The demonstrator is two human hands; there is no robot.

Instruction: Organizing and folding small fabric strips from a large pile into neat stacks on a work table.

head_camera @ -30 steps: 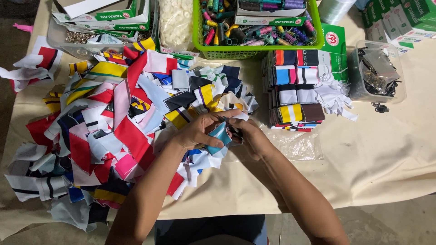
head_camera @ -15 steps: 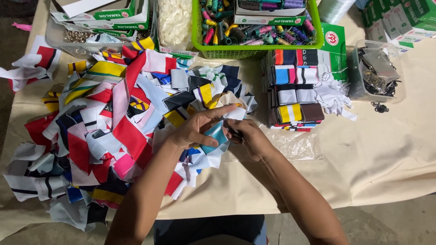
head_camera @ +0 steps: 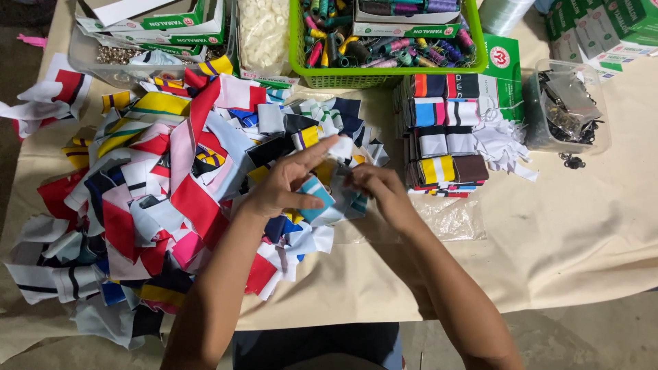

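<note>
The left hand (head_camera: 284,185) and right hand (head_camera: 377,188) pinched a small teal and white cloth strip (head_camera: 322,199) together, lying long from side to side, above the pile of colourful scraps (head_camera: 171,199).

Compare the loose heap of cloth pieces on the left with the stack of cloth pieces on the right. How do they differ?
The heap lies scattered and crumpled, pieces overlapping at all angles; the stack is folded and set in neat rows. The heap spreads wide over the table; the stack takes far less room. The left hand and right hand hold a teal piece at the heap's edge; the stack is untouched. Both hold striped cloth in many colours.
</note>
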